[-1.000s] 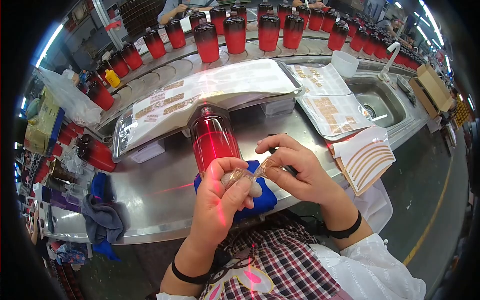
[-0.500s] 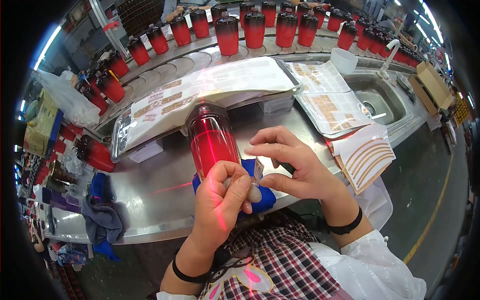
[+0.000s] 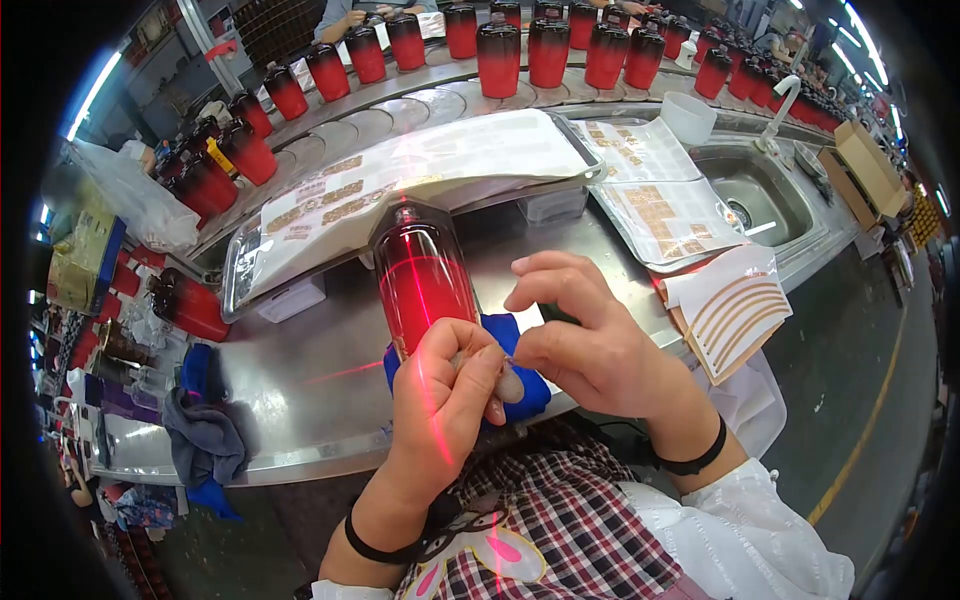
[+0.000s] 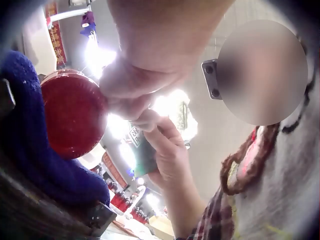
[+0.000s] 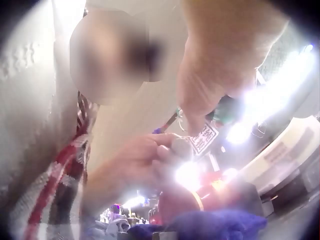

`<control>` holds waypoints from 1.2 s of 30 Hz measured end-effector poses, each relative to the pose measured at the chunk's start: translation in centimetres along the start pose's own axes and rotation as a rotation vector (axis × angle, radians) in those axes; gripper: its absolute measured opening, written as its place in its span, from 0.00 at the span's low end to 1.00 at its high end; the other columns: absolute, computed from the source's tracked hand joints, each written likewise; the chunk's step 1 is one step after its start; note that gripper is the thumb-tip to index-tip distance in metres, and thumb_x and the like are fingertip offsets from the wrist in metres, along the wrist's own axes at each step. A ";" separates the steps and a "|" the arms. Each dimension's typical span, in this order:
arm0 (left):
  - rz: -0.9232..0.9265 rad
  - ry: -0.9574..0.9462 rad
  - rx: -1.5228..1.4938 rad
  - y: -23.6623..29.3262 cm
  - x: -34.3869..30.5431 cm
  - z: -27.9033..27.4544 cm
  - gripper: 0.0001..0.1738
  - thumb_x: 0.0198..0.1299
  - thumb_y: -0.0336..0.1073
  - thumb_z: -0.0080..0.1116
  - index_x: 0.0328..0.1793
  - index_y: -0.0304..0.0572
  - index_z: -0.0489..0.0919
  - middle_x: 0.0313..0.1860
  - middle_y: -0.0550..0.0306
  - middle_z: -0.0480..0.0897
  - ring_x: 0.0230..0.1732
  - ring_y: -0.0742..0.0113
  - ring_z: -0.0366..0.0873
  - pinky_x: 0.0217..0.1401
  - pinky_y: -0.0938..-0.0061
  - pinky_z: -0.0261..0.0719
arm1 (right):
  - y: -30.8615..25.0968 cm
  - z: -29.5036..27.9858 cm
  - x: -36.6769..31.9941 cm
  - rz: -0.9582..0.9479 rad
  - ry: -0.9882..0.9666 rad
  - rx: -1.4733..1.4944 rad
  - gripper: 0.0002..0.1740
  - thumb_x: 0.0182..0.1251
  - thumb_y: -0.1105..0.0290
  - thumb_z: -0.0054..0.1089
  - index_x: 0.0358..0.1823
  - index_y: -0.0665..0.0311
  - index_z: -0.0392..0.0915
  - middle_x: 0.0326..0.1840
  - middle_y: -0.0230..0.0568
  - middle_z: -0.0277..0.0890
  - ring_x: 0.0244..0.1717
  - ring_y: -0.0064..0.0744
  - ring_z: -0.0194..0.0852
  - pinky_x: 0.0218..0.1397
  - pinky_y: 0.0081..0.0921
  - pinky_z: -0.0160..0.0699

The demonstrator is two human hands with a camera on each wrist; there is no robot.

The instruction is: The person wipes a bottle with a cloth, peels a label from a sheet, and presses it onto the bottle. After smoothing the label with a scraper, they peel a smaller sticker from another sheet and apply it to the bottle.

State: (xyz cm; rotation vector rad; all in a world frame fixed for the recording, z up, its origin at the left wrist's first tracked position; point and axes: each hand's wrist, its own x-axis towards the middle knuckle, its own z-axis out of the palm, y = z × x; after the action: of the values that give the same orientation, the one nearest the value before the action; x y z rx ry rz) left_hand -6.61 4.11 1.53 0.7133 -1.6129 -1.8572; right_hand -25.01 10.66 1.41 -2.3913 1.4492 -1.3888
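My left hand is curled round a pale grey, rounded lump, its thumb and index finger pressed together on top. Just right of it, my right hand pinches at the edge of a small clear sticker with dark square lettering, between the two hands. A black-and-green object shows inside the right palm, its kind unclear. Behind the left hand, a glossy red bottle with a dark shoulder lies on a blue cloth, base towards me. Red laser lines cross the bottle and left hand.
A tray with white sticker sheets stands behind the bottle. More sheets, a card with gold curved strips and a sink are at right. Red-black bottles line a conveyor. A grey cloth hangs left.
The right hand drew away from the sticker with fingers spread, then came back and closed thumb and index on it beside the left hand. The conveyor bottles have shifted. The left hand stays put.
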 end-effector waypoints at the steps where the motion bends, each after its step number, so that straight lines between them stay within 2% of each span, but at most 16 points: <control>1: -0.003 -0.002 0.002 0.0 0.0 0.0 0.08 0.73 0.37 0.52 0.45 0.41 0.73 0.28 0.60 0.82 0.22 0.82 0.73 0.24 0.88 0.64 | -0.2 0.0 0.0 -0.011 0.001 -0.026 0.10 0.50 0.76 0.67 0.34 0.63 0.77 0.52 0.43 0.71 0.64 0.54 0.67 0.65 0.44 0.71; 19: 0.013 0.066 -0.056 -0.1 -0.2 0.3 0.09 0.73 0.38 0.52 0.43 0.40 0.73 0.27 0.61 0.81 0.20 0.82 0.71 0.21 0.89 0.63 | -0.3 0.1 -0.6 0.013 0.003 0.019 0.10 0.49 0.78 0.68 0.32 0.62 0.75 0.49 0.42 0.70 0.63 0.54 0.67 0.64 0.44 0.71; 25: 0.004 0.087 -0.066 -0.2 -0.1 -0.2 0.10 0.74 0.40 0.52 0.45 0.40 0.73 0.27 0.60 0.81 0.20 0.82 0.71 0.21 0.89 0.64 | 0.2 -0.2 -1.2 0.062 0.032 0.079 0.09 0.53 0.78 0.68 0.33 0.62 0.76 0.48 0.43 0.70 0.61 0.52 0.68 0.63 0.43 0.69; 36: 0.073 0.050 -0.096 -0.6 -0.1 0.1 0.13 0.75 0.41 0.50 0.49 0.39 0.74 0.30 0.58 0.81 0.21 0.80 0.72 0.23 0.86 0.65 | 1.0 0.1 -2.2 0.215 0.021 0.290 0.05 0.65 0.74 0.65 0.37 0.65 0.77 0.49 0.43 0.70 0.51 0.41 0.69 0.57 0.32 0.70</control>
State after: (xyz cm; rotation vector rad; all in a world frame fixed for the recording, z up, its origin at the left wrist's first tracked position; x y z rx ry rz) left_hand -6.60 4.31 0.93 0.6458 -1.4881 -1.8360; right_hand -26.05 11.67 -0.56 -1.9901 1.3540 -1.4594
